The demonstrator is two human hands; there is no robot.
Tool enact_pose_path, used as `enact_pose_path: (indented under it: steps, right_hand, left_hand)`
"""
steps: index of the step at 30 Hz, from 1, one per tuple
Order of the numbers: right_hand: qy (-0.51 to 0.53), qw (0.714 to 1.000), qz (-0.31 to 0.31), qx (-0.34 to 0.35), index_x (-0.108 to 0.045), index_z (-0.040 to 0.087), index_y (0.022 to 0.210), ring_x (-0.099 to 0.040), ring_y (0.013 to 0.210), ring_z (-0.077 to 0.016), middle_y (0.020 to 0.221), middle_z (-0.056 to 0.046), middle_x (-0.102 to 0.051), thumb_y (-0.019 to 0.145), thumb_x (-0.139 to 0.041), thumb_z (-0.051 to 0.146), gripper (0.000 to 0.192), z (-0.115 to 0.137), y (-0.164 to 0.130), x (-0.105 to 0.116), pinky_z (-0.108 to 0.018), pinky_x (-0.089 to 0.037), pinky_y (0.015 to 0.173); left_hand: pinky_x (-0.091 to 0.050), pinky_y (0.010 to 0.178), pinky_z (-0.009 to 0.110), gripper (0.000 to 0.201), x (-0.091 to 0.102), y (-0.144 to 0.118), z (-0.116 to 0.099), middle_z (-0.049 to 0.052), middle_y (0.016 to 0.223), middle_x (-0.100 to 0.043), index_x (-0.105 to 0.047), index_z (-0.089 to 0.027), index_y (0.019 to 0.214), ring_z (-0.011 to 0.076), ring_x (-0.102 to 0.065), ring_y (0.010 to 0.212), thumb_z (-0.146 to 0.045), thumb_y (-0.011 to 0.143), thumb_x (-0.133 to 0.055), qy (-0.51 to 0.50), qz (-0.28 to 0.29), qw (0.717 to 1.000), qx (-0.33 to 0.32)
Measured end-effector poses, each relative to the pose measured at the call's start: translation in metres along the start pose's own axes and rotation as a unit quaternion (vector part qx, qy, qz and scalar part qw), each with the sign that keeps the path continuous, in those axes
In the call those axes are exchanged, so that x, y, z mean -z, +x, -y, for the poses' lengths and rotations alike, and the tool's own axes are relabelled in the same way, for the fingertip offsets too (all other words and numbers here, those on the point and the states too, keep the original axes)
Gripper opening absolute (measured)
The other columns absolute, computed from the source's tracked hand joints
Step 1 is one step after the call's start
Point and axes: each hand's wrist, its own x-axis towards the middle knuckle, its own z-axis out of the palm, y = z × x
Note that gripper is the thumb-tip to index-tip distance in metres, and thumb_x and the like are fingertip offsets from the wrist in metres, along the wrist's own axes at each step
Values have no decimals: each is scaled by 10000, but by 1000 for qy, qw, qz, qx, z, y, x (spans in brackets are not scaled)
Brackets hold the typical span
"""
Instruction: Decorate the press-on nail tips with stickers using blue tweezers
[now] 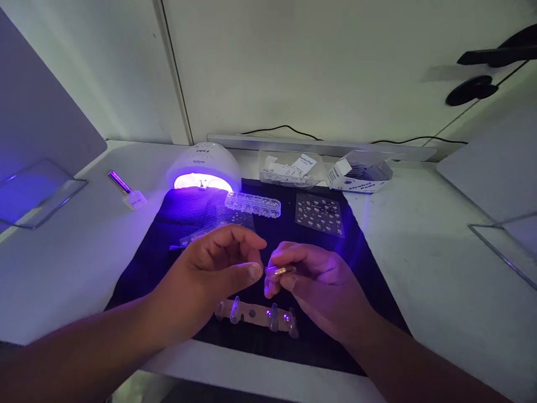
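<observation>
My left hand (212,274) and my right hand (319,285) meet over a dark mat (176,224) in the middle of the white table. Between the fingertips of both hands sits a small shiny artificial nail tip (280,271); the right thumb and finger pinch it, and the left thumb and fingers touch its other end. Just below the hands lies a clear nail-tip holder strip (255,316) with several tips standing on it.
A white UV nail lamp (204,167) glows purple at the back of the mat. Beside it lie a clear compartment box of gems (253,204), a sticker sheet (319,215), a clear tub (289,168), an alcohol pad box (356,176) and a small brush block (128,191).
</observation>
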Motion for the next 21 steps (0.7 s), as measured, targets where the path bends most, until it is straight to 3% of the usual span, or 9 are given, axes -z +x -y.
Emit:
enact_pose_path:
  steps: [6,13,21]
  right_hand:
    - [-10,999,-23,27,-796,252,844,-726,665,-100,787,27,-711,761,-876,197,128,-1,0,-2,-225,-614,647]
    - [-8,999,-25,39,-767,235,790,-719,667,-90,811,24,-714,780,-860,164,117,-2,1,-4,-220,-617,641]
    - [-22,998,-7,59,-796,245,819,-733,699,-95,840,19,-717,809,-813,101,146,-3,-2,-4,-231,-627,678]
  left_hand:
    - [-493,606,207,109,-5,-5,-6,-10,726,-676,-720,-195,777,105,-590,659,-235,819,-813,57,-31,998,23]
    - [-464,621,184,122,-7,-9,-8,-23,788,-636,-698,-212,795,93,-552,709,-258,843,-800,61,5,998,30]
    - [-448,618,152,61,-4,-4,-6,-39,704,-658,-735,-200,785,58,-547,636,-194,815,-789,68,-49,996,34]
